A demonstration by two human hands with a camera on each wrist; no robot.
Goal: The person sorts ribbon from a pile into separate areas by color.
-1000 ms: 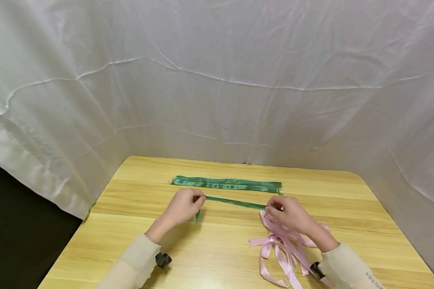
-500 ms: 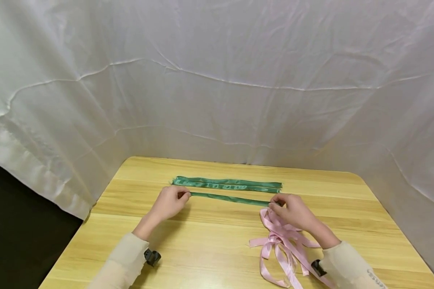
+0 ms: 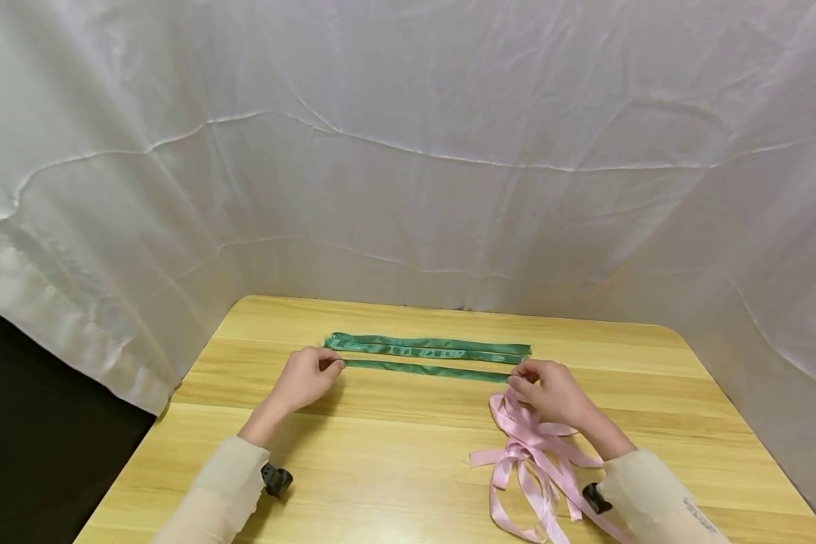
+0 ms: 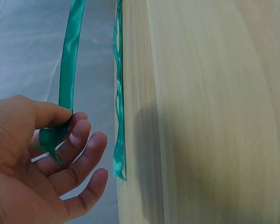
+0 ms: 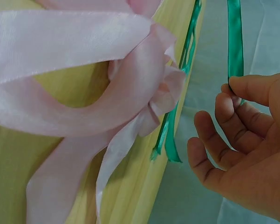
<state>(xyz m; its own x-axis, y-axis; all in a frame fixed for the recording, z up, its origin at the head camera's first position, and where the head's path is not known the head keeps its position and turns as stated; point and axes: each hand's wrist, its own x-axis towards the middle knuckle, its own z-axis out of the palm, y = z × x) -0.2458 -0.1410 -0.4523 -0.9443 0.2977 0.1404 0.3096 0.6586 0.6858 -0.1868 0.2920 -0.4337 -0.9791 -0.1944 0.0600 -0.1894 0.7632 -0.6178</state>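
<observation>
A green satin ribbon (image 3: 421,369) is stretched nearly straight between both hands, above the table. My left hand (image 3: 307,378) pinches its left end between thumb and forefinger; in the left wrist view a short frayed tail of the ribbon (image 4: 51,140) hangs past the thumb, the other fingers loosely bent. At the opposite end my right hand (image 3: 551,393) pinches the ribbon (image 5: 235,42) between thumb and fingertips. Just beyond, two more green ribbons (image 3: 428,348) lie side by side on the table, roughly parallel to the held one, with frayed ends.
A loose heap of pink satin ribbon (image 3: 527,453) lies below and beside my right hand, with loops and tails trailing toward the near edge. The wooden table (image 3: 381,468) is backed by hanging pale cloth (image 3: 408,196) on several sides. Dark space shows at the left.
My left hand has moved left and slightly away, sliding out to the ribbon's end, so the stretch between the hands is longer. My right hand has shifted slightly right and away.
</observation>
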